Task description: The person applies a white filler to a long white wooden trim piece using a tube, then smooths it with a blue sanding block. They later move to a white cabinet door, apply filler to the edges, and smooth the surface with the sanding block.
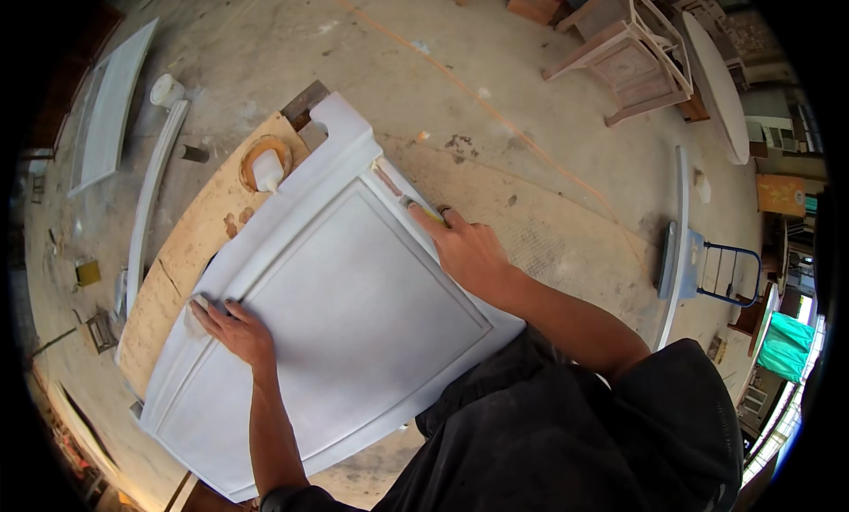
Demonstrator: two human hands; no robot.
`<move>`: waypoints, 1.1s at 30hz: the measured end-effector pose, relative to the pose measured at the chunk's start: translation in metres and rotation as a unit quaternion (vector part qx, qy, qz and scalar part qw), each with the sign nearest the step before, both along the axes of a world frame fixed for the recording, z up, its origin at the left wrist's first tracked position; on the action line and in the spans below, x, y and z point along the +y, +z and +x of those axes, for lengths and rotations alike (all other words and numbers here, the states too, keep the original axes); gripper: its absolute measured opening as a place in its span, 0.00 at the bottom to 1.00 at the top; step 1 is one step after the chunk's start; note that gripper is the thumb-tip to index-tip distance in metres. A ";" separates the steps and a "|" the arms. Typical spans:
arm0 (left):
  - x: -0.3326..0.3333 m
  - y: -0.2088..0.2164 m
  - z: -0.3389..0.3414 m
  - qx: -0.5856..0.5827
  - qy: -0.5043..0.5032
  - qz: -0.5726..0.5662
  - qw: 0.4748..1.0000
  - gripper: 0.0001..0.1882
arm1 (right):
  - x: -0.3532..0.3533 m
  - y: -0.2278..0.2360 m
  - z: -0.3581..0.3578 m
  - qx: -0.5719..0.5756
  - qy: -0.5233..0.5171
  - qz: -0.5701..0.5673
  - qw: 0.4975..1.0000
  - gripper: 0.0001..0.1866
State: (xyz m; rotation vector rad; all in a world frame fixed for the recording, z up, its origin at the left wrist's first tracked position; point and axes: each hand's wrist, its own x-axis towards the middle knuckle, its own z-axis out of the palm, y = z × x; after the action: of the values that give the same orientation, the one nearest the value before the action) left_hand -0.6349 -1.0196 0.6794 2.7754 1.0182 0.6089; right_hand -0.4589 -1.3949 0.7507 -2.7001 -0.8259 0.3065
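We are filling the white panel [354, 309], right hand [464, 247] gripping a small scraper [423, 211], left hand [232, 328] pressing a pad [196, 317]; next, careful smoothing.

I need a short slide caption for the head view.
Left hand steadies a white panel; right hand works its edge.

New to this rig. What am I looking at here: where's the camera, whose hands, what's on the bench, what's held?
One picture, from a fisheye camera worn on a person's head, looking down; straight edges bend near the rim. No machine: both bare hands are the wearer's. A large white-primed panel with a raised frame lies on a plywood board over a concrete floor. The left hand presses a small pale pad, perhaps sandpaper, on the panel's left moulding. The right hand works a thin tool along the right edge. A white bottle sits on the board.
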 end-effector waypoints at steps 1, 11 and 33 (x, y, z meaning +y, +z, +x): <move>-0.001 0.001 0.002 0.001 -0.003 0.000 1.000 0.29 | 0.007 0.000 0.011 0.015 -0.004 -0.006 1.000 0.30; -0.004 0.006 0.003 -0.003 -0.005 -0.009 1.000 0.30 | -0.001 -0.010 0.010 0.001 0.001 -0.013 1.000 0.28; 0.001 0.000 -0.004 0.005 0.003 0.007 1.000 0.28 | 0.001 -0.009 0.009 -0.009 0.020 -0.023 1.000 0.29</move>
State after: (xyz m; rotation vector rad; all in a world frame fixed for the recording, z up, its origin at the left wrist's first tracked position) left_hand -0.6386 -1.0184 0.6790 2.7912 1.0297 0.6060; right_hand -0.4496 -1.3937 0.7413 -2.7359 -0.8881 0.3155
